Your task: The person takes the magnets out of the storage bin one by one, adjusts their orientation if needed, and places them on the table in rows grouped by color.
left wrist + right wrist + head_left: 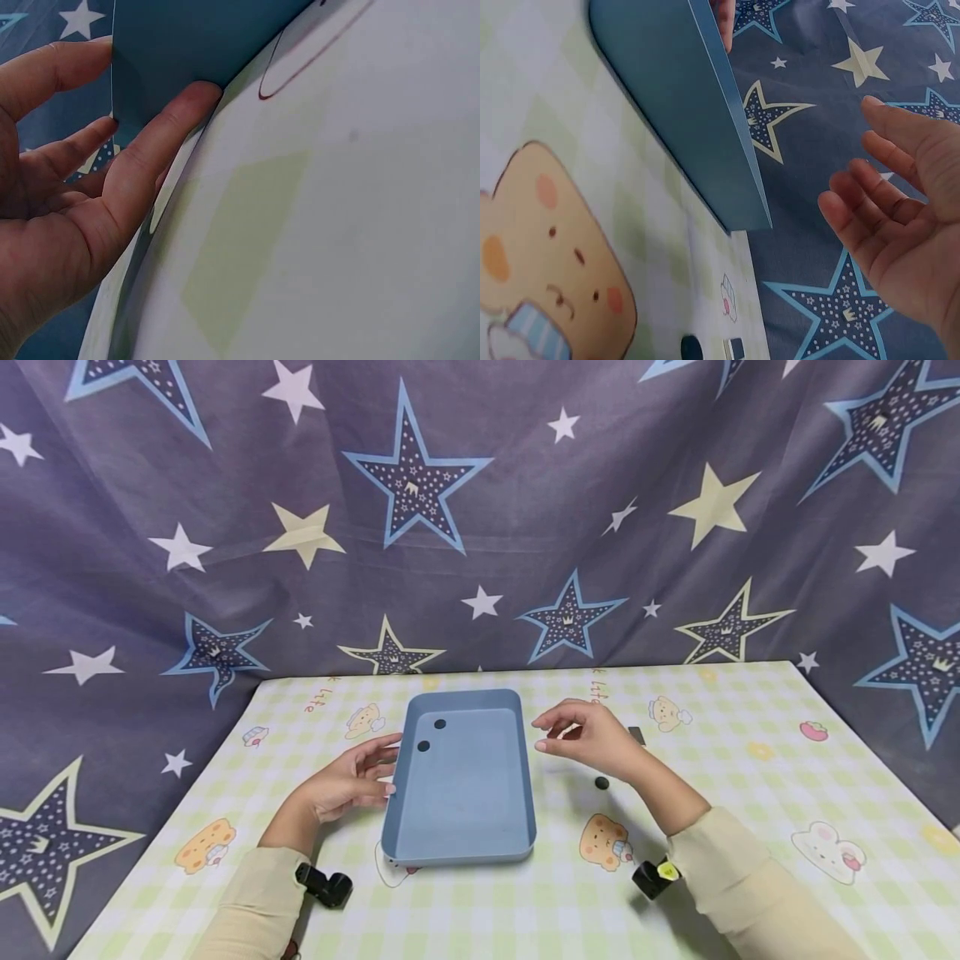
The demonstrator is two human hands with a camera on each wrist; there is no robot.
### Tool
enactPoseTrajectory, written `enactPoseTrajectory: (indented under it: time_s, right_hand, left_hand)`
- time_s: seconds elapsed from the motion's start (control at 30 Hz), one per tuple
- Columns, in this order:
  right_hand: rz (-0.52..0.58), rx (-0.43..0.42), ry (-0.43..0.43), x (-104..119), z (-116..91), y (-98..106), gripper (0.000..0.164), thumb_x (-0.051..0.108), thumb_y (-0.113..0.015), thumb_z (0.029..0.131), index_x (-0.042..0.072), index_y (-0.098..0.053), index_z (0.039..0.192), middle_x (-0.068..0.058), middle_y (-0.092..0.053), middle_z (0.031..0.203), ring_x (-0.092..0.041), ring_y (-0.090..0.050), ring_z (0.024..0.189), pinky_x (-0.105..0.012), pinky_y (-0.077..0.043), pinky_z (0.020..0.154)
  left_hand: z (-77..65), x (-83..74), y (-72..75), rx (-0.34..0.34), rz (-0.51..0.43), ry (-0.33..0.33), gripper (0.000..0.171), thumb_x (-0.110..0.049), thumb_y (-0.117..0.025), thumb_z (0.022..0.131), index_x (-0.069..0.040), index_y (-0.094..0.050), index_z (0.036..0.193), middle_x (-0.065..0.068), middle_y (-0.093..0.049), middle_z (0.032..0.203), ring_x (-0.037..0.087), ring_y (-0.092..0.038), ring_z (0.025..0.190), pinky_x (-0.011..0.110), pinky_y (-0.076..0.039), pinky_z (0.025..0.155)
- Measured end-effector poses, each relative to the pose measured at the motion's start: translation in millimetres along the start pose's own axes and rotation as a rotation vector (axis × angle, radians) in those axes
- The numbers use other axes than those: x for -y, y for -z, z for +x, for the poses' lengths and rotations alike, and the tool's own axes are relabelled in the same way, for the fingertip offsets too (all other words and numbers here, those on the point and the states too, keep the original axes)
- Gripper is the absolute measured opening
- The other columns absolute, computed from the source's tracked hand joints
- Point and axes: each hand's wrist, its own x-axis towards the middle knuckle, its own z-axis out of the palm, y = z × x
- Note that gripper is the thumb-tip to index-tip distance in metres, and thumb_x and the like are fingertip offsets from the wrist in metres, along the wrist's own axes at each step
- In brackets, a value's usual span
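Note:
A blue rectangular tray lies on the table, with two small dark discs inside, one disc behind the other. At the tray's left side is my left hand. In the left wrist view its thumb and fingertips touch the tray's outer wall. My right hand hovers just right of the tray, apart from it, fingers loosely bent and nothing visible between them. Below that hand, a black disc lies on the cloth. A small dark rectangular piece lies behind it, partly hidden by the hand.
A checked cloth with cartoon prints covers the table. Behind it hangs a dark curtain with stars. A small black camera sits at the left wrist and another camera at the right.

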Motion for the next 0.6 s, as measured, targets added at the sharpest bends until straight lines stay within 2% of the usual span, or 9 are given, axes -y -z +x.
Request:
enactPoseTrajectory:
  time_s: [0.23, 0.47, 0.6]
  right_hand:
    - [-0.006, 0.014, 0.039, 3.0, 14.5, -12.4, 0.021, 0.009, -0.078, 0.083, 0.004, -0.074, 0.103, -0.005, -0.068, 0.099, -0.018, -0.064, 0.085, -0.041, -0.055, 0.079]
    - [0.008, 0.035, 0.054, 5.3, 29.1, -23.7, 0.021, 0.007, -0.078, 0.083, 0.004, -0.073, 0.103, -0.013, -0.068, 0.104, -0.019, -0.064, 0.087, -0.036, -0.056, 0.079]
    - [0.005, 0.050, 0.031, 7.6, 36.3, -30.2, 0.021, 0.009, -0.077, 0.084, 0.005, -0.073, 0.104, -0.011, -0.068, 0.106, -0.017, -0.064, 0.088, -0.032, -0.055, 0.079]
  left_hand:
    - [-0.3, -0.4, -0.2, 0.000, -0.001, -0.001, 0.088, 0.007, -0.067, 0.083, -0.006, -0.020, 0.155, 0.026, -0.023, 0.155, 0.036, -0.039, 0.134, 0.046, -0.054, 0.086]
    - [-0.8, -1.1, -0.6, 0.000, 0.000, 0.002, 0.088, 0.007, -0.067, 0.083, -0.007, -0.020, 0.156, 0.025, -0.022, 0.155, 0.035, -0.039, 0.134, 0.046, -0.053, 0.086]
    - [-0.6, -0.8, -0.2, 0.002, -0.002, 0.001, 0.088, 0.007, -0.067, 0.083, -0.007, -0.020, 0.156, 0.025, -0.022, 0.155, 0.036, -0.038, 0.135, 0.046, -0.053, 0.087]
